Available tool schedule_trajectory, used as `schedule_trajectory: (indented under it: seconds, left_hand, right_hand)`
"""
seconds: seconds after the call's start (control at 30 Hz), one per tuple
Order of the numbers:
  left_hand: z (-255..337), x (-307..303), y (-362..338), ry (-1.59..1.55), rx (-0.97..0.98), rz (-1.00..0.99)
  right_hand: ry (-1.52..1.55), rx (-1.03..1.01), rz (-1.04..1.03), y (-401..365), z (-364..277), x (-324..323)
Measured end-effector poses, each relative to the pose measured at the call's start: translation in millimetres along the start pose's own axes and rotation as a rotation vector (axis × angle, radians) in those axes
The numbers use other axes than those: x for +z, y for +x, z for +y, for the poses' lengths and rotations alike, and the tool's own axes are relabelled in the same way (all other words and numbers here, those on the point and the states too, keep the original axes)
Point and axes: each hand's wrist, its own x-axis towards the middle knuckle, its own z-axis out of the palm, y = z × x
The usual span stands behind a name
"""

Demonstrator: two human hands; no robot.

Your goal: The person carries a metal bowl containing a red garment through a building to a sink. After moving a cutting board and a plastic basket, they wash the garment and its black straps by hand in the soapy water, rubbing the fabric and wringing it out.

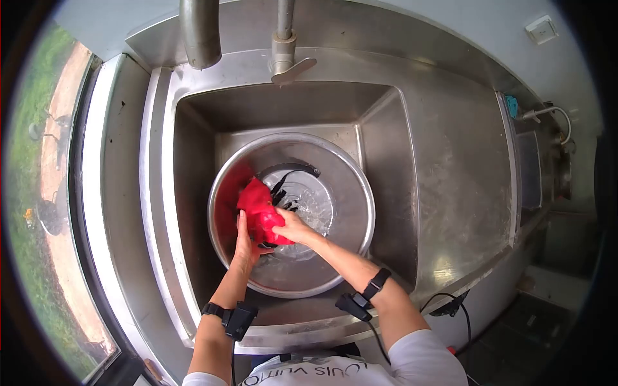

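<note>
A round metal basin [351,257] stands in the sink, with some clear water at its bottom. Over the basin's left half is a crumpled red cloth-like item [257,199]. My left hand [244,237] supports it from the lower left, fingers pointing up along its edge. From the right, my right hand [293,226] grips the same red item, its fingertips partly hidden in the folds. Black strap-like pieces [279,190] lie behind and beneath the red item, and a dark curved piece [309,168] rests near the basin's back wall.
The steel sink [393,193] surrounds the basin. A faucet with a lever [283,61] and a wide pipe [200,38] hang over its back edge. A window [48,193] is at the left. Another faucet [547,112] stands at the far right.
</note>
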Motion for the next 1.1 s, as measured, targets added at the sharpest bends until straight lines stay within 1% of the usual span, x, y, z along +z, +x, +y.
schedule_trajectory:
  seconds: [0.07, 0.1, 0.13, 0.2, 0.23, 0.27, 0.3, 0.33, 0.4, 0.43, 0.47, 0.53, 0.57, 0.6, 0.67, 0.7, 0.73, 0.8, 0.83, 0.87, 0.9, 0.93, 0.97, 1.0, 1.07, 1.1]
  left_hand:
    - [-4, -22, 32, -0.330, 0.092, -0.327]
    - [-5, -26, 40, -0.320, 0.141, -0.240]
    - [2, -11, 16, -0.103, 0.183, -0.046]
    - [-1, -2, -2, -0.009, 0.494, -0.271]
    - [-24, -36, 29, 0.040, 0.691, -0.304]
    - [-47, -68, 61, 0.077, 0.890, -0.329]
    - [-41, -60, 45, -0.198, 0.604, -0.400]
    - [-36, -46, 30, -0.449, 0.273, -0.453]
    - [-18, -12, 18, -0.060, 0.192, -0.146]
    - [-12, 4, 3, -0.067, 0.209, -0.127]
    - [-11, 15, -8, -0.086, 0.239, -0.095]
    - [-14, 8, -6, 0.094, 0.403, -0.153]
    - [-15, 0, -2, 0.180, 0.393, -0.197]
    - [-12, -3, -5, 0.413, 0.289, -0.063]
    - [-9, -20, 3, 0.758, 0.104, -0.031]
    - [-12, -22, 4, 0.776, 0.050, 0.051]
    - [-12, -26, 4, 0.587, -0.055, -0.005]
    - [-15, -14, -5, 0.370, -0.056, 0.191]
    - [-17, -15, 1, 0.302, -0.114, 0.195]
    - [-20, -17, 8, 0.228, -0.173, 0.193]
    - [-18, -15, 7, 0.189, -0.196, 0.106]
    - [-15, -13, 7, 0.156, -0.222, 0.011]
    - [-13, -15, 9, 0.171, -0.187, -0.037]
    - [-2, -3, -7, 0.081, -0.172, -0.064]
    - [-4, -42, 24, -0.028, -0.200, -0.318]
    - [4, -9, -13, -0.027, -0.070, -0.238]
  right_hand:
    - [-0.198, -0.134, -0.163, -28, -62, 16]
    - [-0.335, -0.304, -0.091, -41, -77, 27]
    - [-0.471, -0.471, -0.015, -54, -84, 43]
    - [-0.530, -0.416, 0.134, -63, -98, 63]
    - [-0.510, -0.466, 0.207, -56, -89, 68]
    - [-0.587, -0.559, 0.275, -43, -77, 67]
    - [-0.566, -0.586, 0.299, -30, -67, 60]
    - [-0.569, -0.561, 0.378, -19, -60, 49]
    - [-0.637, -0.479, 0.619, 7, -23, 25]
    - [-0.735, -0.369, 0.479, 6, -21, 3]
    - [-0.816, -0.427, 0.459, 6, -4, -13]
    - [-0.911, -0.412, 0.511, -13, 0, -43]
    - [-0.883, -0.162, 0.384, -21, 2, -58]
    - [-0.805, 0.027, 0.410, -24, 4, -70]
    - [-0.620, 0.385, 0.442, -23, 14, -89]
    - [-0.304, 0.284, 0.628, -10, 31, -97]
    - [-0.389, 0.355, 0.793, 0, 51, -86]
    - [-0.536, 0.459, 1.077, -5, 7, -37]
    - [-0.729, 0.392, 1.021, -5, 14, -11]
    - [-0.716, 0.326, 0.827, -1, 29, 2]
    - [-0.677, 0.259, 0.634, 3, 45, 15]
    - [-0.435, 0.208, 0.307, 11, 60, 21]
    - [-0.369, 0.122, 0.134, 11, 51, 29]
    - [-0.306, 0.045, -0.038, 4, 29, 35]
    - [-0.437, -0.266, -0.153, -32, -33, 52]
    - [-0.473, -0.337, -0.115, -45, -53, 56]
